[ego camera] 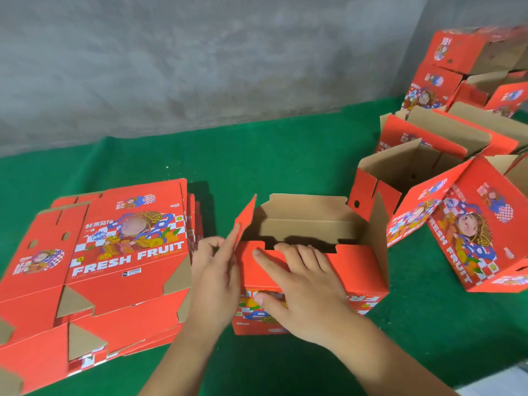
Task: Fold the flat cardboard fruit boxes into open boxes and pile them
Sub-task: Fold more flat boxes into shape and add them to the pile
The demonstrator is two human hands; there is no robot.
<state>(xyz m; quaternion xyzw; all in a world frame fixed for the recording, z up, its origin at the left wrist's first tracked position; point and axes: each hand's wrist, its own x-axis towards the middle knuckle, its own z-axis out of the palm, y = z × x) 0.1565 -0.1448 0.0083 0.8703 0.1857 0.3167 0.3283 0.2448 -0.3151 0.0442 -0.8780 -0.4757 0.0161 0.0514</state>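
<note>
Two bare arms come up from the bottom of the picture. No sleeves show on them. The left hand (213,277) has no glove, no ring and no watch. The right hand (303,292) is bare too, with nothing on the wrist. The fingers (291,252) have short, plain nails with no paint. No other part of the person shows.

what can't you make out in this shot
Head view, the only one:
- Floor of the open box: hidden by its near wall and shadow.
- Left hand fingertips: behind the side flap.
- Flat stack: count unclear, cut off by the left edge.
- Folded pile: top box blurred, cut off at the right edge.
</note>
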